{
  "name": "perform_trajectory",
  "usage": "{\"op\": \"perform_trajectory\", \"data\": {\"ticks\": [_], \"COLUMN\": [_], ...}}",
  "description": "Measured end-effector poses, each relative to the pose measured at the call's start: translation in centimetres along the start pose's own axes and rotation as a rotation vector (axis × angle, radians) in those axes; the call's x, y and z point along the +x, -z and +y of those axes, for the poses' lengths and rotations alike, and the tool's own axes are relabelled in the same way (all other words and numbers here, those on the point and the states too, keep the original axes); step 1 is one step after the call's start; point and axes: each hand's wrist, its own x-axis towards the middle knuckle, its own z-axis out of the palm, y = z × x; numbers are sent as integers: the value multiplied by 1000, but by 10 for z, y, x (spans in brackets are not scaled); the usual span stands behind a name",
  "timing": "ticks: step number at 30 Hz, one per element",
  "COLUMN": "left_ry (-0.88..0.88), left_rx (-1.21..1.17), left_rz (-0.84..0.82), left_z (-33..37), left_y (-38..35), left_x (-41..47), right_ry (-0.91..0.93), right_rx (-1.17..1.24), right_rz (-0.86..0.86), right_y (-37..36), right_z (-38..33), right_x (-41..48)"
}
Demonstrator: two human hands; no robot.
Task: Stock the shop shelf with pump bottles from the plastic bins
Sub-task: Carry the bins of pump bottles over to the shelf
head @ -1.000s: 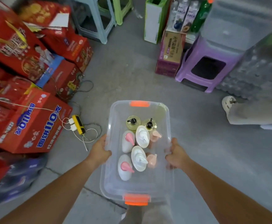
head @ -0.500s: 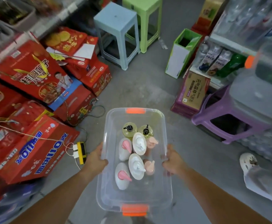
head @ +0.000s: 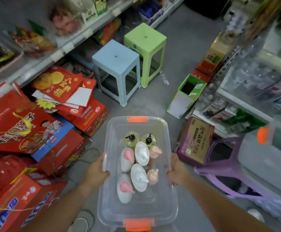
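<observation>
Left grip [head: 97,171] and right grip [head: 176,173] clasp the bin [head: 153,210] by its side rims, over the floor [head: 153,97]; bottles [head: 141,154] stand loose inside. Risk, as I judge it: a tilt topples them, or I clip the stool [head: 116,59] ahead.

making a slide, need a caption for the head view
Left hand and right hand carry a clear bin of pump bottles in a shop aisle.

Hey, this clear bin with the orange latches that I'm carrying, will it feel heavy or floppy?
Probably not heavy: the clear bin holds just eight pump bottles, with bare floor left. Its see-through plastic walls may flex slightly where the left hand and right hand grip the long sides. The bottles stand loose, so tilting could tip them.
</observation>
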Motion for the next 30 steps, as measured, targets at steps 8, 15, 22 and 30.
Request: {"op": "perform_trajectory", "data": {"ticks": [8,15,22,30], "left_ry": [-18,-3,-86,-27], "left_rx": [-54,-216,-312,-353], "left_rz": [-11,57,5,26], "left_z": [120,213,316,403], "left_y": [26,35,62,99], "left_x": [124,236,323,440], "right_ry": [65,125,150,150], "right_rx": [-70,-177,-207,-186], "right_rz": [-1,-55,-9,101], "right_y": [108,205,301,375], "right_z": [-98,-180,-282,-385], "right_x": [113,234,290,367]}}
